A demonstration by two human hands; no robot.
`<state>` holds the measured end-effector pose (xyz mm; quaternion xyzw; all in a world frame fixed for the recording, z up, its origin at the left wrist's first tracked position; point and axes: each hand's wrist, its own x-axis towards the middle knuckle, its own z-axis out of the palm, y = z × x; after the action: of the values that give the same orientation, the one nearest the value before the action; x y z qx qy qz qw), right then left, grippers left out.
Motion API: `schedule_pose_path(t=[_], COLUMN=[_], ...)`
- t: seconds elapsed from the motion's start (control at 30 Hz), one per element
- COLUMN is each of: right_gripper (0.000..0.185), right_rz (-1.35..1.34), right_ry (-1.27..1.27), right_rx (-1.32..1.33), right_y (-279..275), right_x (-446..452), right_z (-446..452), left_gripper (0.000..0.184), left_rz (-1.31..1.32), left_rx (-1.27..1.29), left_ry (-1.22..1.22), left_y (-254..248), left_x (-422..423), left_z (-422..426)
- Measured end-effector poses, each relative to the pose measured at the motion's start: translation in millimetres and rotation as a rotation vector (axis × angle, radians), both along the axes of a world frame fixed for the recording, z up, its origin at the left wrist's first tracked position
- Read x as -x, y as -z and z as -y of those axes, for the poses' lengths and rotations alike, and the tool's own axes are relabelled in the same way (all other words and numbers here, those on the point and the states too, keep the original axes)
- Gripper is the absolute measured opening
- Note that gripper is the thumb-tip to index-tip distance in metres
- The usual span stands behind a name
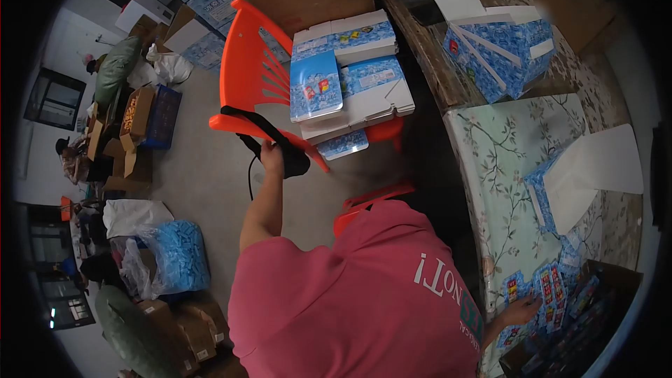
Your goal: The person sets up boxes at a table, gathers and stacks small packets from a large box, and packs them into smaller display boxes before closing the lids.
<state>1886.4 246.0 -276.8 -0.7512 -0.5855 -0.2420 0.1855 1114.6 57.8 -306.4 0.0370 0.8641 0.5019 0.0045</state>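
Touching a black bag with the left hand, just left of the frame's centre, beside the arm of an orange chair (with a thin black cord hanging below). Cannot tell whether gripping the bag or merely resting against it. Reaching to the lower right with the right hand, laid with slightly bent fingers on blue packets; cannot tell whether pinching any. Finding those packets at the lower right of the frame, on the counter's floral cloth, just beside a brown box with more inside. Facing, at upper centre, blue-and-white cartons stacked on the chair's seat. Seeing also, at the right of the frame, an open white box on the counter, well above the right hand.
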Motion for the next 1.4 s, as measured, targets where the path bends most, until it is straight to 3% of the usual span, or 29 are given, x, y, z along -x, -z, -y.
schedule_pose_path(t=[0.07, 0.13, 0.2, 0.23, 0.33, 0.4, 0.5, 0.6, 0.67, 0.83, 0.9, 0.93, 0.97, 1.0, 1.1, 1.2, 1.23, 1.27, 1.33, 1.4], right_gripper=[0.035, 0.036, 0.035, 0.035, 0.036, 0.036, 0.037, 0.037, 0.036, 0.037, 0.035, 0.032, 0.029, 0.026, 0.036, 0.041, 0.044, 0.047, 0.05, 0.053], right_rz=[0.033, -0.029, -0.081, -0.122, -0.202, -0.191, -0.159, -0.15, -0.16, -0.192, -0.07, -0.143, -0.103, -0.129, -0.231, -0.253, -0.206, -0.159, -0.202, -0.262], right_ry=[-0.017, 0.009, 0.028, 0.031, 0.121, 0.092, 0.059, 0.038, 0.026, 0.032, -0.065, -0.048, -0.083, -0.029, 0.043, 0.199, 0.32, 0.429, 0.434, 0.35], right_rx=[-0.019, 0.007, 0.042, 0.079, 0.14, 0.116, 0.074, 0.061, 0.06, 0.047, -0.063, -0.027, -0.111, -0.094, -0.077, -0.121, -0.124, -0.123, -0.075, -0.045], right_y=[-2.4, -1.9, -11.6, -18.1, -25.6, -23.4, -17.9, -16.4, -18.1, -21.4, -17.7, -26.0, -23.8, -22.7, -19.9, -31.8, -34.2, -34.9, -24.3, -29.1], right_x=[-1.7, -0.4, 11.5, 16.2, 25.1, 22.0, 18.1, 14.1, 17.3, 21.3, 21.1, 29.9, 29.6, 29.1, 29.7, 38.4, 35.0, 33.0, 38.3, 59.5], right_z=[0.3, -0.5, -0.3, 0.4, -0.1, -0.4, 0.0, -1.3, -0.9, -3.0, -3.3, -2.5, -2.4, -0.9, 5.8, 14.9, 15.9, 13.9, 6.7, -11.7], left_gripper=[0.037, 0.041, 0.039, 0.043, 0.046, 0.039, 0.031, 0.03, 0.029, 0.026, 0.024, 0.017, 0.022, 0.022, 0.025, 0.028, 0.029, 0.03, 0.032, 0.04], left_rz=[0.257, 0.387, 0.622, 0.525, 0.564, 0.555, 0.327, 0.436, 0.429, 0.396, 0.441, 0.617, 1.022, 1.158, 1.169, 0.948, 0.85, 0.747, 0.532, 0.47], left_rx=[-0.177, -0.124, -0.506, -0.258, -0.085, -0.093, -0.091, -0.222, -0.232, -0.367, -0.48, -0.607, -1.051, -1.011, -0.607, -0.268, -0.187, -0.114, 0.02, 0.03], left_ry=[0.149, 0.28, 0.42, 0.516, 0.386, 0.374, 0.358, 0.384, 0.385, 0.297, 0.599, 0.721, 1.037, 1.166, 1.442, 1.569, 1.583, 1.584, 1.56, 2.026], left_y=[-21.7, -9.7, -18.8, -19.2, -37.6, -44.5, -26.8, -28.4, -6.8, -11.2, 24.3, 36.0, 19.8, 17.3, 5.8, -75.1, -97.2, -95.4, -132.7, -164.4], left_x=[11.3, 35.3, 32.4, 29.8, 20.7, 10.0, 3.5, -7.5, -20.0, -72.0, -46.6, -45.2, -59.5, -88.6, -116.9, -265.5, -309.1, -264.9, -294.8, -359.3], left_z=[-2.0, 7.2, 5.2, -3.5, -12.5, -16.2, -19.1, -23.3, -20.8, -35.0, -11.2, -5.8, -14.5, -83.5, -71.6, -276.9, -306.5, -182.3, -198.7, -249.9])
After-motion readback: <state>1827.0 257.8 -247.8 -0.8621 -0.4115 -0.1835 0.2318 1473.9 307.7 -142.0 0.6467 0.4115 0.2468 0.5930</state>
